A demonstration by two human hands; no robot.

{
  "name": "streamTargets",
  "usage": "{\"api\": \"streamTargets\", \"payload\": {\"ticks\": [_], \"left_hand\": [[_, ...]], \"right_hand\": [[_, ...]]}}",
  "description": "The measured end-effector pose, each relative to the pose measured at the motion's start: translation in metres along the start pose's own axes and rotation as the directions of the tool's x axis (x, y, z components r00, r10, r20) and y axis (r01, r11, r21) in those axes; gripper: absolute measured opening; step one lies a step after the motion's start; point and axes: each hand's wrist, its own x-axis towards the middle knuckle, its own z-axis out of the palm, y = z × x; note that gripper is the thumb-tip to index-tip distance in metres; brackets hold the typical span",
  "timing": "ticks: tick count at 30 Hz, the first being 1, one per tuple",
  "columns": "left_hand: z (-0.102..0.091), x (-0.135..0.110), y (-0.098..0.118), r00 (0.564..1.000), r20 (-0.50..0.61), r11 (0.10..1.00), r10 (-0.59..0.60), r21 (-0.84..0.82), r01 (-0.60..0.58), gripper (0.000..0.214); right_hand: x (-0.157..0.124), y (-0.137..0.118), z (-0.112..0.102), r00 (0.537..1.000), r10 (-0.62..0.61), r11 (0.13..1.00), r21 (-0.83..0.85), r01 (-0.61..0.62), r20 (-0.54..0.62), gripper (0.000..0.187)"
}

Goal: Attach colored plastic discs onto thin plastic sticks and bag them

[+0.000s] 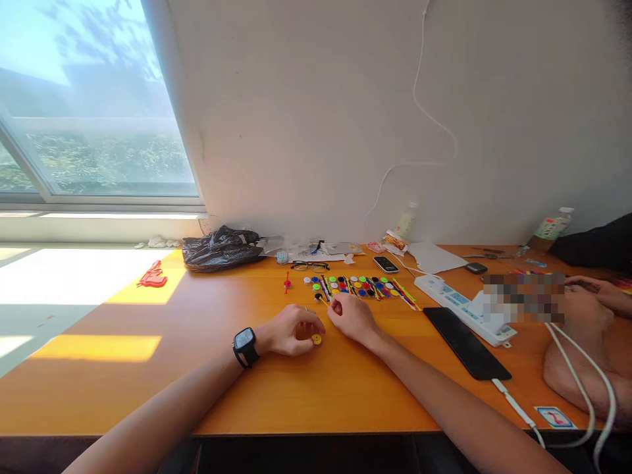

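On the far left of the orange table (pixel 197 368) lies a red plastic piece (pixel 153 276), then a black plastic bag (pixel 220 248). The left hand (pixel 291 329), with a black watch (pixel 245 345) on its wrist, curls beside a yellow disc (pixel 316 339) — whether it grips anything cannot be told. The right hand (pixel 351 317) pinches a thin yellow stick (pixel 322 299), near the row of coloured discs and sticks (pixel 360 287). Further right lie a white power strip (pixel 461 308) and a black phone (pixel 466 342).
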Motion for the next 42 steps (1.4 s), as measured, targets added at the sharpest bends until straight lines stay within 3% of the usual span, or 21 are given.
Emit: {"api": "streamTargets", "payload": {"ticks": [5,9,12,15,17,19,26,30,42], "left_hand": [[0.002,0.001,-0.005,0.999,-0.021,0.996,-0.032,0.077,0.033,0.021],[0.003,0.002,-0.01,0.996,-0.072,0.98,-0.049,0.19,0.062,0.032],[0.002,0.002,-0.013,0.987,-0.121,0.977,-0.104,0.176,0.124,0.034],[-0.002,0.002,-0.011,0.976,-0.166,0.98,-0.144,0.11,0.164,0.035],[-0.003,0.002,-0.008,0.976,-0.171,0.984,-0.135,0.094,0.153,0.041],[-0.004,0.002,-0.006,0.979,-0.165,0.987,-0.117,0.094,0.133,0.047],[-0.003,0.001,-0.007,0.975,-0.152,0.982,-0.161,0.077,0.174,0.045],[-0.007,0.001,-0.005,0.978,-0.112,0.981,-0.174,0.066,0.182,0.046],[-0.006,0.001,-0.004,0.985,-0.065,0.983,-0.163,0.072,0.167,0.042]], "right_hand": [[0.001,-0.003,0.0,0.997,-0.013,0.987,0.157,0.025,-0.075,0.01],[0.002,-0.005,0.001,0.995,-0.008,0.941,0.335,0.041,-0.099,0.013],[0.002,-0.01,0.001,0.999,0.013,0.816,0.577,0.012,-0.039,0.016],[0.001,-0.018,-0.002,0.995,0.026,0.612,0.786,-0.093,0.098,0.02],[-0.001,-0.023,-0.004,0.982,0.021,0.507,0.844,-0.172,0.188,0.021],[-0.002,-0.025,-0.005,0.973,0.007,0.461,0.863,-0.208,0.23,0.022],[-0.004,-0.023,-0.001,0.971,-0.025,0.535,0.824,-0.188,0.238,0.021],[-0.004,-0.022,-0.003,0.947,-0.066,0.568,0.793,-0.222,0.313,0.024],[0.0,-0.012,-0.012,0.887,-0.097,0.536,0.775,-0.335,0.451,0.04]]}}
